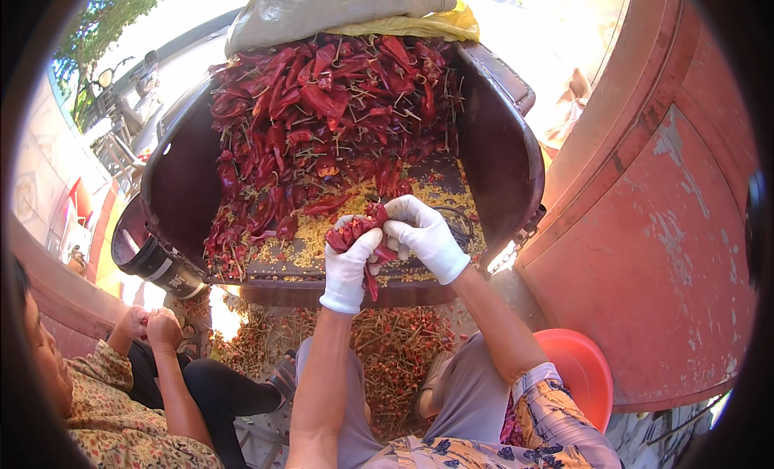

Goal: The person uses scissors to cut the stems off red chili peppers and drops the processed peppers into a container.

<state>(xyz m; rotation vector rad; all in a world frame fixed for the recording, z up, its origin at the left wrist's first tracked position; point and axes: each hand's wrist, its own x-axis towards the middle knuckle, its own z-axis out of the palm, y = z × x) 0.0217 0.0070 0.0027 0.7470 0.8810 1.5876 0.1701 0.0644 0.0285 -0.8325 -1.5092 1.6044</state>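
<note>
Both my hands wear white gloves and meet over the front edge of a dark red cart bed (504, 166). My left hand (347, 267) is closed round several dried red chili peppers (352, 231), and one tip hangs below the fist. Just to the right, my right hand (429, 237) is closed in a pinch at the upper end of those peppers; its fingertips partly hide what they grip. Behind the hands rises a big heap of dried red chili peppers (322, 106) with pale stems. Yellow seeds (322, 231) are scattered over the bed's floor.
A grey and yellow sack (339, 17) covers the heap's top. Stems and scraps (395, 348) litter the ground below. An orange-red basin (576, 372) stands by my right leg. At left sits another person (129, 404), hands together. A red metal panel (637, 251) stands at right.
</note>
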